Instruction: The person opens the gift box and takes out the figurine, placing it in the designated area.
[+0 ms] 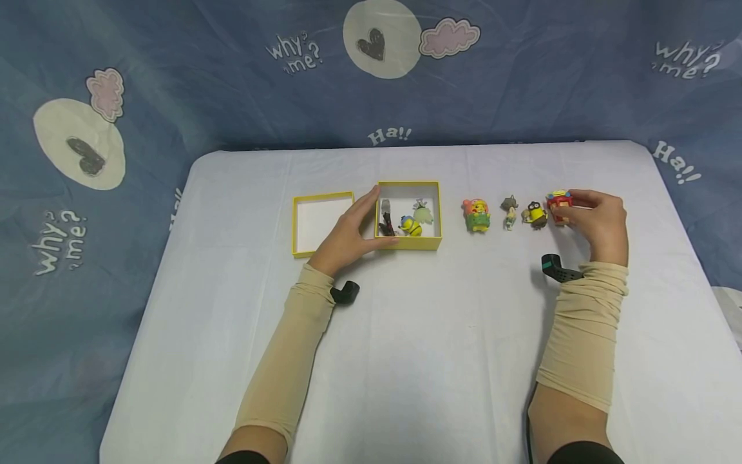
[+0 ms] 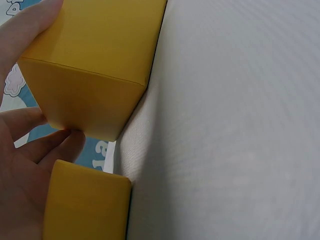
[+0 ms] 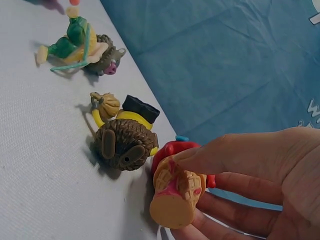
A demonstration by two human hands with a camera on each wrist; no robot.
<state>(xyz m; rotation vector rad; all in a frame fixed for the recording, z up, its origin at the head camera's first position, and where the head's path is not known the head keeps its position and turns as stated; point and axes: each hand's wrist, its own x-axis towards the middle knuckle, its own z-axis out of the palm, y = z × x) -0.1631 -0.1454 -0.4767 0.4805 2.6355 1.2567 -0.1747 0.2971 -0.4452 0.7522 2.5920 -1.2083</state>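
My left hand (image 1: pixel 346 236) grips the yellow box (image 1: pixel 418 244) at its left side, thumb along the front wall and fingers toward the back. Inside the open box lie a dark slender figure (image 1: pixel 386 222), a yellow-and-blue figure (image 1: pixel 411 226) and a pale green figure (image 1: pixel 423 212). Over at the right, my right hand (image 1: pixel 603 222) pinches a red toy figure (image 1: pixel 559 202) between thumb and fingers. Its tan, waffle-patterned underside (image 3: pixel 172 210) faces the right wrist camera. Just left of it lies a yellow-and-brown minion figure (image 1: pixel 536 216).
A shallow yellow-rimmed lid (image 1: pixel 294 227) lies left of the box, close by the left hand. Between the box and the minion figure are a green-and-red figure (image 1: pixel 476 216) and a small grey-headed figure (image 1: pixel 509 212). All rest on a white-covered table (image 1: pixel 440 361) before a blue patterned curtain (image 1: pixel 232 71).
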